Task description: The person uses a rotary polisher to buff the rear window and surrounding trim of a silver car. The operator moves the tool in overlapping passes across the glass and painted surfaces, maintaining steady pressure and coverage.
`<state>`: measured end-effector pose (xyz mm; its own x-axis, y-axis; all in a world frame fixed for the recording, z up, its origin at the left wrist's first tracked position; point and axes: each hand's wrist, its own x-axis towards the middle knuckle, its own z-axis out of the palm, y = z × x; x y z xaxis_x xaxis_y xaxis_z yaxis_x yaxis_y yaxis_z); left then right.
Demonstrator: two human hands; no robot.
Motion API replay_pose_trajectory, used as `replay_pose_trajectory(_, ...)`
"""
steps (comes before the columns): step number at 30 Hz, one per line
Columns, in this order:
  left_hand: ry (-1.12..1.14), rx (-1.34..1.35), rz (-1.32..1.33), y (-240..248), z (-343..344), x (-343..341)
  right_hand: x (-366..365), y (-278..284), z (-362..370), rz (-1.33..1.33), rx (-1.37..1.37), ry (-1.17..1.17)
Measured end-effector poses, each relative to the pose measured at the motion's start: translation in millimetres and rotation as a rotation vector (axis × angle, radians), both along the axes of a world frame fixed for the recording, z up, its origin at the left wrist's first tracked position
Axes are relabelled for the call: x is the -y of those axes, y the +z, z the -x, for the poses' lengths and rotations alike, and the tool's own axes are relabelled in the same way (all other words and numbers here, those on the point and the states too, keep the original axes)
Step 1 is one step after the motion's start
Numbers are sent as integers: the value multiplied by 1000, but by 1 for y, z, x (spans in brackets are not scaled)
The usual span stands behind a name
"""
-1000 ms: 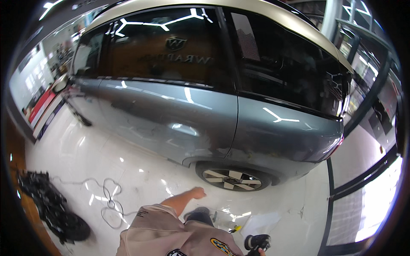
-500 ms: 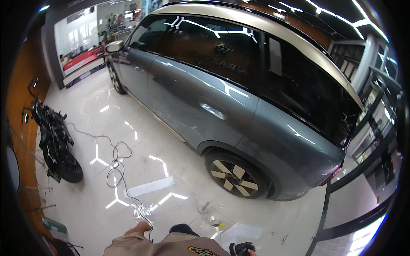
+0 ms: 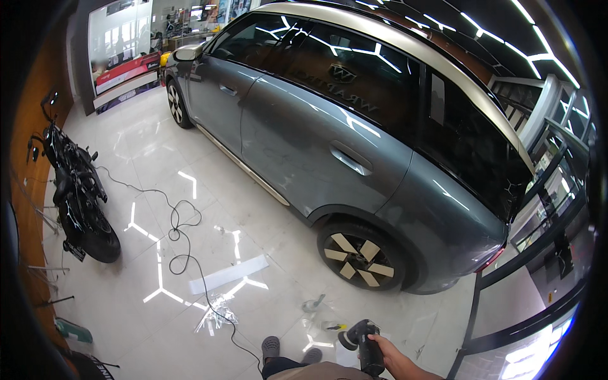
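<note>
My right hand [image 3: 387,354] grips the black body of a handheld polishing machine [image 3: 362,337] low at the bottom edge, its round head pointing left above the glossy white floor. The machine's black cord [image 3: 183,244] snakes away across the tiles to the left. My left hand is out of view. A grey car with a pale gold roof [image 3: 335,133] stands in front of me, side on; its rear wheel [image 3: 358,254] is the nearest part, a short way beyond the polisher. My shoes [image 3: 271,347] show beneath me.
A black motorcycle [image 3: 76,196] is parked at the left by an orange wall. A white strip [image 3: 228,273], crumpled clear film [image 3: 215,315] and small tools [image 3: 313,305] lie on the floor before the wheel. A glass partition with dark frames [image 3: 525,278] runs along the right.
The view has swung left and down, so the whole side of the car and the motorcycle now show. The polisher has come up further into view in my right hand.
</note>
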<state>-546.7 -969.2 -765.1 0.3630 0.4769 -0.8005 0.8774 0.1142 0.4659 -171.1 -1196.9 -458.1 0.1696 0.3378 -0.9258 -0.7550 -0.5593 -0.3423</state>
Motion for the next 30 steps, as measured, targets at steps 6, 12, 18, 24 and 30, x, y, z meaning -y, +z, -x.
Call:
replay_pose_trajectory(6,-75,308,-41,71,-121,33,-6,15,32,-37,-127,5)
replay_pose_trajectory(12,-294,395,-31,106,-234,86,30,25,-20,-116,106,19)
replay_pose_trajectory(18,-505,152,-83,77,-307,120,106,47,-104,-237,692,-38)
replay_pose_trajectory(24,-397,-294,-136,81,-224,103,160,97,-178,-205,1033,178)
replay_pose_trajectory(30,-391,180,-470,150,-281,84,192,180,-215,-173,1111,257)
